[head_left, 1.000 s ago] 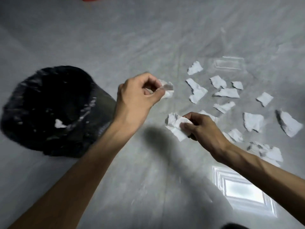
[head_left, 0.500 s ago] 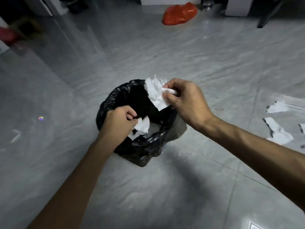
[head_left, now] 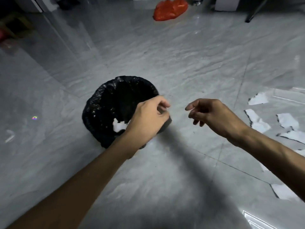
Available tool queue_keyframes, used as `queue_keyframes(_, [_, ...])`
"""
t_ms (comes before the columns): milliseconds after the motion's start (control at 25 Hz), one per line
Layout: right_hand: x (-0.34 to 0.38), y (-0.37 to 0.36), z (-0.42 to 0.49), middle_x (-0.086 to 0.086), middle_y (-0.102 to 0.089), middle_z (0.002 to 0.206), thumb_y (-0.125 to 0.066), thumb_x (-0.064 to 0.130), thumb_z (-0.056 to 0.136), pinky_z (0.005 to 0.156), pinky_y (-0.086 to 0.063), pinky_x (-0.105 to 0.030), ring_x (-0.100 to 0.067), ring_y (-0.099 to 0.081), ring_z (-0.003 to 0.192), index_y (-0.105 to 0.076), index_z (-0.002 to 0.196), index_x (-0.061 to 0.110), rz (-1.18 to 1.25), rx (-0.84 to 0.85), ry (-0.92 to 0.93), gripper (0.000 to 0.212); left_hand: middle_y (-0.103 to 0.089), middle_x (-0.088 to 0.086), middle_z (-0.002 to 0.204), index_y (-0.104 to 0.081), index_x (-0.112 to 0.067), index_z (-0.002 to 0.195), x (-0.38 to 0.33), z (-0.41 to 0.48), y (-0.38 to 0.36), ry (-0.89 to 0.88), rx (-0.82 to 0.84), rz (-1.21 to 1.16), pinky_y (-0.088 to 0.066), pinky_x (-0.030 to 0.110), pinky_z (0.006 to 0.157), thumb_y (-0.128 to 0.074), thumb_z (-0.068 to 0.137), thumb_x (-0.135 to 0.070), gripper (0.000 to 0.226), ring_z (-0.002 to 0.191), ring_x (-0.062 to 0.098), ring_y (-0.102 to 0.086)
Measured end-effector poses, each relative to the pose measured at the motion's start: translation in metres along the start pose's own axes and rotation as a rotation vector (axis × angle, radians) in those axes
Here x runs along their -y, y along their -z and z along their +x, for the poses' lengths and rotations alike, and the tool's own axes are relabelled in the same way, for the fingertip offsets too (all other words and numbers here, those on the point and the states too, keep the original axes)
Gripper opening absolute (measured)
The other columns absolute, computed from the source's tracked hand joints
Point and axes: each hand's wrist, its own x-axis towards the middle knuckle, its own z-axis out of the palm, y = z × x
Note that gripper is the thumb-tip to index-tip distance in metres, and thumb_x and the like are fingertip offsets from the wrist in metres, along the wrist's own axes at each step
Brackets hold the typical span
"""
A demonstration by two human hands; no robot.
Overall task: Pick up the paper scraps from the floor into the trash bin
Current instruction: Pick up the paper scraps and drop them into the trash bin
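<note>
While both hands hung above the floor (head_left: 165,66), we logged the trash bin (head_left: 102,103) as the reference point. It stood upright on the grey tiles, lined with a black plastic bag whose edge folded over the rim. White paper (head_left: 119,126) lay inside it, low against the near wall, partly hidden by the left wrist.

The left hand (head_left: 148,118) sat over the near right part of the bin's rim, fingers curled in toward the thumb. We saw no paper in it; whether it touched the liner we could not tell. The right hand (head_left: 212,114) hovered just right of the bin, clear of it, fingers loosely spread and bent, palm empty.

Paper scraps (head_left: 257,121) lay flat on the floor well to the right of the bin, beyond the right hand, several torn white pieces scattered toward the frame edge. One more scrap (head_left: 282,192) lay nearer to us, right of the bin and under the right forearm.

Far behind the bin, an orange plastic bag (head_left: 170,9) rested on the floor. A dark shadow ran across the tiles from the bin toward us.
</note>
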Motion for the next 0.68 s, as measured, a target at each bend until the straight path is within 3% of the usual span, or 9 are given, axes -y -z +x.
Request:
queue_keyframes(200, [-0.095, 0.104, -0.068, 0.005, -0.069, 0.075, -0.064, 0.012, 0.085, 0.056, -0.040, -0.020, -0.007, -0.060, 0.056, -0.070, 0.093, 0.021, -0.117, -0.049, -0.188, 0.014, -0.066, -0.010, 0.088, -0.066, -0.022, 0.094, -0.086, 0.010, -0.089, -0.171, 0.353, 0.094, -0.041, 0.014, 0.065, -0.064, 0.080, -0.014, 0.016, 0.064, -0.006, -0.054])
queue_keyframes(280, [-0.137, 0.142, -0.107, 0.005, -0.069, 0.076, -0.067, 0.011, 0.083, 0.059, -0.044, -0.022, -0.011, -0.061, 0.059, -0.070, 0.092, 0.021, -0.152, -0.122, -0.275, 0.014, -0.064, -0.012, 0.087, -0.065, -0.024, 0.095, -0.119, 0.004, -0.118, -0.252, 0.516, 0.167, -0.042, 0.010, 0.064, -0.065, 0.080, -0.015, 0.018, 0.065, -0.007, -0.054])
queue_keyframes(400, [-0.190, 0.170, -0.155, 0.002, -0.072, 0.084, -0.072, 0.012, 0.080, 0.069, -0.047, -0.025, -0.014, -0.065, 0.071, -0.071, 0.094, 0.021, -0.212, -0.077, -0.419, 0.017, -0.063, -0.010, 0.092, -0.064, -0.023, 0.100, -0.149, -0.011, -0.166, -0.348, 0.744, 0.265, -0.043, 0.016, 0.065, -0.065, 0.079, -0.016, 0.022, 0.067, -0.007, -0.053])
queue_keyframes(520, [-0.234, 0.170, -0.191, 0.004, -0.070, 0.094, -0.075, 0.022, 0.077, 0.072, -0.050, -0.028, -0.015, -0.064, 0.080, -0.069, 0.099, 0.025, -0.378, -0.022, -0.526, 0.023, -0.060, -0.003, 0.107, -0.059, -0.021, 0.109, -0.151, -0.022, -0.223, -0.452, 0.901, 0.383, -0.044, 0.023, 0.070, -0.065, 0.081, -0.019, 0.029, 0.080, 0.007, -0.053])
queue_keyframes(600, [-0.260, 0.164, -0.216, 0.002, -0.067, 0.102, -0.075, 0.029, 0.075, 0.075, -0.051, -0.036, -0.022, -0.065, 0.090, -0.066, 0.105, 0.026, -0.514, -0.064, -0.591, 0.031, -0.058, -0.001, 0.114, -0.055, -0.022, 0.115, -0.148, -0.027, -0.262, -0.497, 0.946, 0.443, -0.045, 0.032, 0.080, -0.064, 0.083, -0.024, 0.034, 0.097, 0.017, -0.053])
queue_keyframes(680, [-0.281, 0.153, -0.239, -0.004, -0.062, 0.108, -0.074, 0.036, 0.074, 0.070, -0.048, -0.036, -0.029, -0.063, 0.098, -0.061, 0.113, 0.023, -0.646, -0.157, -0.646, 0.042, -0.056, 0.001, 0.121, -0.050, -0.021, 0.121, -0.141, -0.038, -0.295, -0.533, 0.933, 0.482, -0.043, 0.036, 0.082, -0.065, 0.084, -0.032, 0.041, 0.108, 0.023, -0.054])
